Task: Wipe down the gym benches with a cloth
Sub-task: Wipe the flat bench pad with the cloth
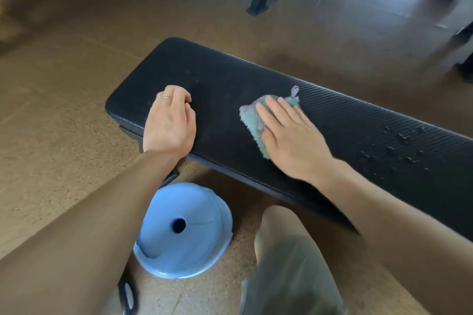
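cloth point(256, 120) under right hand point(291, 140), left hand point(170, 123) beside, on bench point(230, 74)

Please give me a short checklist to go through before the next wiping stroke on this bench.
1. Cloth lies flat under the right hand, straight fingers pressing it: ok.
2. Left hand rests on the bench near its end as a brace: ok.
3. Droplets further right are wiped away: not ok.
4. Bench top between cloth and droplets free of things: ok.
5. Cloth damp enough: cannot tell.
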The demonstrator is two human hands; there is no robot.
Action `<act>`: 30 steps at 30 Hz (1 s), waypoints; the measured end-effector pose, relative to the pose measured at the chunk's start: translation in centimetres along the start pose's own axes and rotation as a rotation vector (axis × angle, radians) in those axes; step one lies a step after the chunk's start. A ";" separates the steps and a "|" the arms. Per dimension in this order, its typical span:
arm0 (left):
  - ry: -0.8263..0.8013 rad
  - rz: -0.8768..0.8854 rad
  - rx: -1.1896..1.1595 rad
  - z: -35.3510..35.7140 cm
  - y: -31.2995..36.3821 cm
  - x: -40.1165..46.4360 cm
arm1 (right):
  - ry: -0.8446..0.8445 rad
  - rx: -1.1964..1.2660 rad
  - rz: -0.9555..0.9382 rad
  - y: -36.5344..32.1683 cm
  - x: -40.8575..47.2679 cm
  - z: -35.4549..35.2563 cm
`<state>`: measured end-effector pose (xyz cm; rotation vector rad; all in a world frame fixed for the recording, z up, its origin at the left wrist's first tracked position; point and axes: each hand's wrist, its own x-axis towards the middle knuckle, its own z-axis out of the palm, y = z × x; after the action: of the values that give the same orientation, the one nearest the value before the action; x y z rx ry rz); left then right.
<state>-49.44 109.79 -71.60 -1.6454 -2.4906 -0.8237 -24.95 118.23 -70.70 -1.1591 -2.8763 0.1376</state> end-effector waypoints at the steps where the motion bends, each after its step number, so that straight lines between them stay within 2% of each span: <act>1: -0.001 -0.003 0.001 0.0 0.0 0.0 | -0.006 0.012 0.091 1.9 2.1 -0.1; 3: 0.000 -0.008 -0.004 0.1 0.0 0.1 | -0.069 0.045 0.257 4.3 5.6 -0.4; 6: 0.007 -0.017 -0.007 0.0 0.0 0.2 | -0.074 0.089 0.380 2.3 6.8 -0.5; 9: 0.018 -0.007 -0.018 -0.1 0.0 0.0 | 0.013 0.098 0.302 -2.9 2.4 0.2; 12: 0.021 0.007 -0.033 -0.1 -0.1 -0.2 | -0.013 0.062 0.123 -6.7 -3.4 0.3; 16: 0.015 0.006 -0.040 -0.2 0.1 -0.1 | -0.045 -0.014 -0.067 -3.1 -4.2 0.0; 19: -0.002 -0.008 -0.009 -0.2 -0.1 0.2 | 0.013 -0.023 0.044 0.5 1.3 -0.1; 21: -0.021 -0.012 -0.010 -0.4 0.1 0.4 | -0.051 0.034 0.217 1.0 5.3 -0.4; 23: -0.055 0.012 -0.046 -0.7 -0.1 0.5 | -0.079 0.076 0.301 -0.3 6.9 -0.4; 26: -0.069 0.113 -0.043 -1.8 -2.3 0.7 | -0.027 0.051 0.179 -4.2 3.1 0.2; 28: 0.005 0.027 0.036 -2.7 -5.3 1.6 | -0.041 0.031 0.073 -6.8 -0.3 0.4; 30: 0.022 -0.255 0.010 -3.6 -8.0 2.5 | -0.082 0.020 0.017 -7.7 -0.9 0.5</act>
<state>-58.34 107.87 -70.94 -1.3240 -2.7216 -0.8439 -29.62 112.05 -70.50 -1.2033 -2.9287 0.2196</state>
